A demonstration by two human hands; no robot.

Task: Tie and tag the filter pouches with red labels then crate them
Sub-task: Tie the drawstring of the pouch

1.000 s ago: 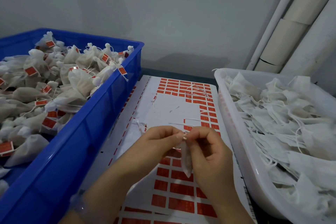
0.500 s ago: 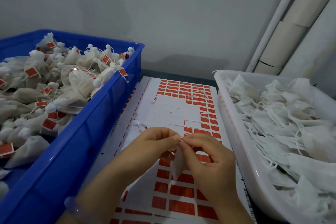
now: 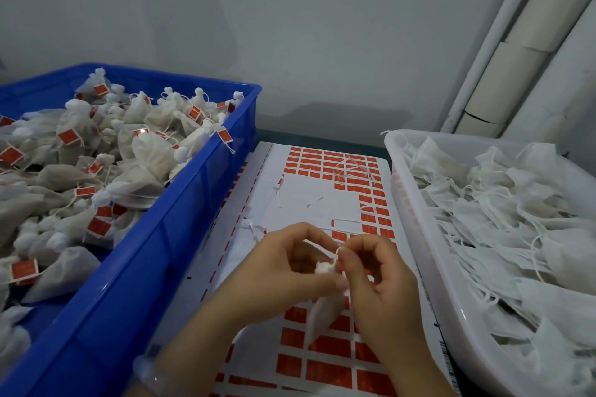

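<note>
Above label sheet point(image 3: 309, 200), between blue crate point(image 3: 180, 235) and white tray point(image 3: 419, 235): filter pouch point(image 3: 322, 313) hangs in air, body down. Left hand point(image 3: 283, 264) pinches gathered neck, to keep mouth closed. Right hand point(image 3: 374, 280) pinches at neck top, probably string; too thin to confirm. Tying step, I judge. Sheet lies directly under hands, so red label is near.

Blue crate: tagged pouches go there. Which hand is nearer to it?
Left. The left hand is over the label sheet, right of the blue crate; the right hand is farther right, toward the white tray. Both hold the filter pouch.
</note>
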